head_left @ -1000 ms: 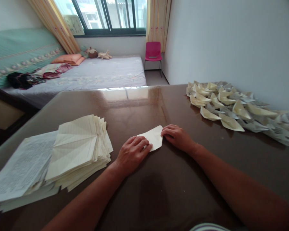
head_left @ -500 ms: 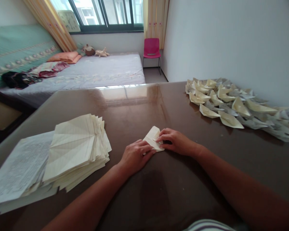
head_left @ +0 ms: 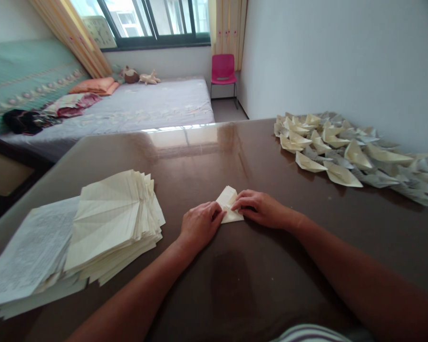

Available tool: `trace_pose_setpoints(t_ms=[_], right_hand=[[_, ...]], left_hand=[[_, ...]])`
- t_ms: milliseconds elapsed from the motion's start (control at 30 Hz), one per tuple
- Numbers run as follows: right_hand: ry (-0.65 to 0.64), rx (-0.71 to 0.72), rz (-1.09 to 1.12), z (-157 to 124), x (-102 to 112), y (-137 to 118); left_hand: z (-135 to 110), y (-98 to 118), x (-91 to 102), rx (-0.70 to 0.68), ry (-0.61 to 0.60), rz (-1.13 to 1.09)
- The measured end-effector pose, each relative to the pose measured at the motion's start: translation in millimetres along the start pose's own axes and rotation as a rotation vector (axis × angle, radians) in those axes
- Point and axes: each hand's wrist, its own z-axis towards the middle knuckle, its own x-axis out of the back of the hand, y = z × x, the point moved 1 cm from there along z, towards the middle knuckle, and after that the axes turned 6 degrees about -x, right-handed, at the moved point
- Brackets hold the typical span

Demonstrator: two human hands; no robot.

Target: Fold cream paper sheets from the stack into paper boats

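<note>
A small folded piece of cream paper [head_left: 231, 214] lies on the dark brown table in front of me, between both hands. My left hand [head_left: 202, 222] has its fingers curled and its thumb and fingertips on the paper's left edge. From the other side, my right hand [head_left: 258, 207] pinches the paper's right part, its fingertips pressing on the top. The paper's near edge is straight, and its far end rises to a narrow flap. Part of its right side is hidden under my right fingers.
On the left of the table [head_left: 185, 164] is a stack of creased cream sheets [head_left: 107, 213], beside printed sheets [head_left: 32, 251]. Many folded paper boats [head_left: 342, 174] crowd the far right by the wall. Beyond the table stand a bed [head_left: 178, 99] and a pink chair [head_left: 223, 70].
My left hand has drawn slightly left, its fingers curling more, so more of the paper's near edge shows. My right hand stays almost in place on the paper.
</note>
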Motion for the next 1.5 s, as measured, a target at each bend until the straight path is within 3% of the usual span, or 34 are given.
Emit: trace_pose_setpoints(t_ms=[633,867,1000,1100,1267,1367,1500], right_hand=[[-0.068,0.059,-0.028,0,5,-2],[-0.102,0.115,-0.231,-2,6,-9],[-0.089,0.129,-0.392,-4,7,-16],[-0.086,0.128,-0.452,-5,7,-19],[-0.075,0.09,-0.424,-4,6,-17],[-0.076,0.069,-0.391,-4,5,-16],[-0.088,0.06,-0.383,-4,6,-17]], left_hand=[[1,0,-2.0,0.013,-0.013,0.072],[0,0,-4.6,0.021,-0.01,0.123],[-1,0,-7.0,-0.051,0.053,0.209],[-2,2,-5.1,-0.188,0.098,0.293],[-10,10,-0.5,-0.448,0.007,0.36],[-21,18,-2.3,-0.469,-0.046,0.454],[-35,31,-6.9,-0.413,-0.008,0.577]])
